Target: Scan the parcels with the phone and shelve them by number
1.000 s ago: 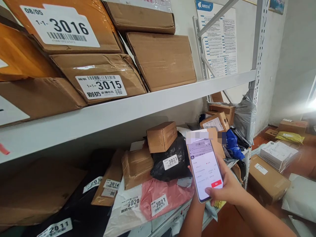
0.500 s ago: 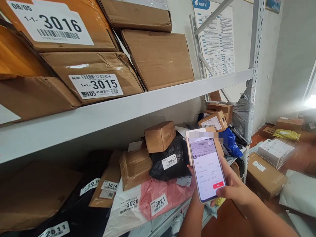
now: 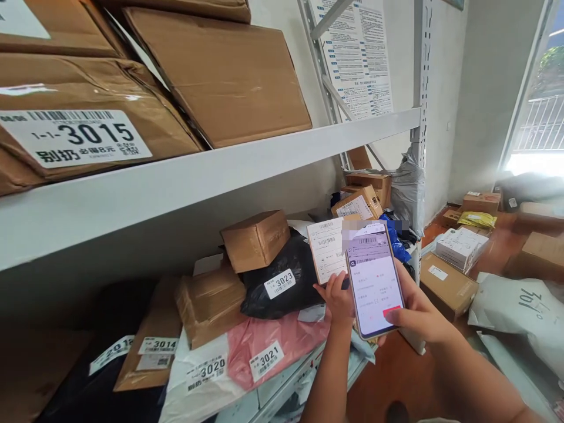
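Note:
My right hand (image 3: 412,308) is wrapped round a smartphone (image 3: 374,294), its thumb on the red button at the bottom of the lit screen. Behind the phone, my left hand (image 3: 338,296) grips a small parcel (image 3: 324,252) by its lower edge. A white shipping label with barcodes covers the parcel's visible face; the phone hides its right part. Close to the left hand lies a black bag (image 3: 282,273) marked 3023, with a cardboard box (image 3: 255,238) on top. Below it is a pink bag (image 3: 264,346) marked 3021, beside a white bag (image 3: 194,376) marked 3020.
Above runs a white shelf beam (image 3: 220,167) carrying large cartons (image 3: 229,82). A perforated upright post (image 3: 420,88) stands at the shelf's end. On the floor at right are a carton (image 3: 447,288), a white box (image 3: 460,247) and a big white bag (image 3: 520,317).
The view has swung right, so shelf and parcels sit further left. The phone has shifted right of the parcel, showing more of its label and my left fingers. The thumb now covers the red button.

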The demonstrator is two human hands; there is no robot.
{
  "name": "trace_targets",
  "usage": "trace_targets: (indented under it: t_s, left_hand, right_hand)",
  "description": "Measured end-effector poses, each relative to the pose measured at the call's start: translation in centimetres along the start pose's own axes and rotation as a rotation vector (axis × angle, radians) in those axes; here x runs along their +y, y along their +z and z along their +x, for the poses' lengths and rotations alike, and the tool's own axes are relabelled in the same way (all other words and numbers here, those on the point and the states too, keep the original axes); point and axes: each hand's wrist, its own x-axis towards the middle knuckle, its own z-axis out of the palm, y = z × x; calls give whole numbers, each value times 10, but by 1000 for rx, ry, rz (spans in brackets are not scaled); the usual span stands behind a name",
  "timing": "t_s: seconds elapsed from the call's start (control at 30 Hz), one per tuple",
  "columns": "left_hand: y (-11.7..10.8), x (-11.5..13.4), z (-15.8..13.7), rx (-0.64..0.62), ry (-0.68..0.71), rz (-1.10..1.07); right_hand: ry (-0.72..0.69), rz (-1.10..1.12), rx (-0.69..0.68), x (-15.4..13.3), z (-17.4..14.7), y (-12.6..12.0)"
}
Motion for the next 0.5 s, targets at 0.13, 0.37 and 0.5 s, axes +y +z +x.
trace_targets:
  t_s: [0.13,0.37,0.5]
  left_hand:
    - [-3,7,6,118,96,81]
    - [-6,22,26,264,294,291]
    - [-12,30,34,298,324,293]
  right_hand:
    - [-21,-44,77,-6,-10,0]
    - [-37,-52,131,-5,-27,-1]
    - [-61,-31,200,2,-44,-6]
